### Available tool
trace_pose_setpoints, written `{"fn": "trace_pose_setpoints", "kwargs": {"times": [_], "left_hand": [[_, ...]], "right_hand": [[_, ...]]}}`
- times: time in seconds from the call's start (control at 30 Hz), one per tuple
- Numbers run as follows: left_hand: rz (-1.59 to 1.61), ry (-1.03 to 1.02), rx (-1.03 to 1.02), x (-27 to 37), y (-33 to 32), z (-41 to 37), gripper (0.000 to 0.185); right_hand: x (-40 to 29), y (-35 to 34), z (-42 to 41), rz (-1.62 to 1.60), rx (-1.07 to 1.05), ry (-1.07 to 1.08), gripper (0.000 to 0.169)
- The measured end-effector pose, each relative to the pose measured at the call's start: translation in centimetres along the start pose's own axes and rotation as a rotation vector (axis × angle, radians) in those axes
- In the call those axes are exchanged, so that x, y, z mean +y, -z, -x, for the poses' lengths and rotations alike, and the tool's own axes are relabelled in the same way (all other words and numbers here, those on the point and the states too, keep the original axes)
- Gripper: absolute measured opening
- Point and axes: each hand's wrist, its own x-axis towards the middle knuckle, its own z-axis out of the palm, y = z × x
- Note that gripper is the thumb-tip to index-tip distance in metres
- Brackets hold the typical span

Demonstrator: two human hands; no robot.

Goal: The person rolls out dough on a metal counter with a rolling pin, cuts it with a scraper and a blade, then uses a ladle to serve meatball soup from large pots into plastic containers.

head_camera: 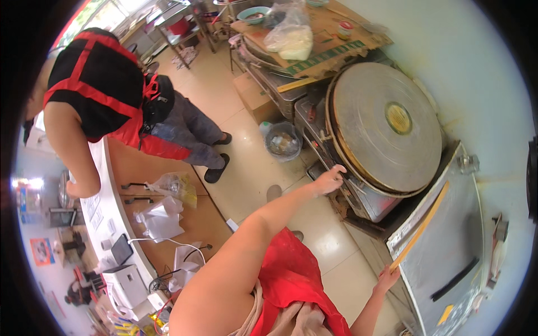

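My left hand (330, 180) reaches to the front of a metal stove, its fingertips at a dark knob or control below a large round griddle; whether they grip it is unclear. A wide round metal lid (388, 126) with a yellowish disc in its middle covers the griddle. In my right hand (388, 276) is the lower end of a long flat wooden stick (422, 227), which slants up over a metal-lined tray or worktop (445, 248). A black bar (455, 279) and a short yellow piece (445, 314) lie on that metal surface.
A person (96, 84) in a black and red apron stands at a white counter (119, 218) on the left. A lined waste bin (283, 142) and a cardboard box (257, 96) are on the tiled floor. Flattened cardboard (332, 54) beyond the griddle holds a bag of dough (290, 42).
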Motion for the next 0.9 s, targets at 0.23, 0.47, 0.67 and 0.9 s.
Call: {"fn": "trace_pose_setpoints", "kwargs": {"times": [0.23, 0.47, 0.67, 0.9], "left_hand": [[-0.038, 0.075, -0.179, 1.2, 7.6, 4.0, 0.024], [-0.535, 0.210, 0.356, -6.5, 24.8, 20.6, 0.031], [-0.454, 0.385, 0.714, -3.5, 30.5, 34.5, 0.030], [-0.120, 0.569, 1.186, -6.0, 27.6, 39.4, 0.038]], "right_hand": [[6.9, 0.6, -4.8, 0.848, 0.177, 0.515, 0.045], [-5.9, -15.8, 0.3, 0.839, 0.001, 0.976, 0.040], [-21.7, -37.8, 7.1, 0.591, -0.510, 1.334, 0.043], [-33.7, -53.2, 13.0, 0.400, -0.890, 1.405, 0.040]]}}
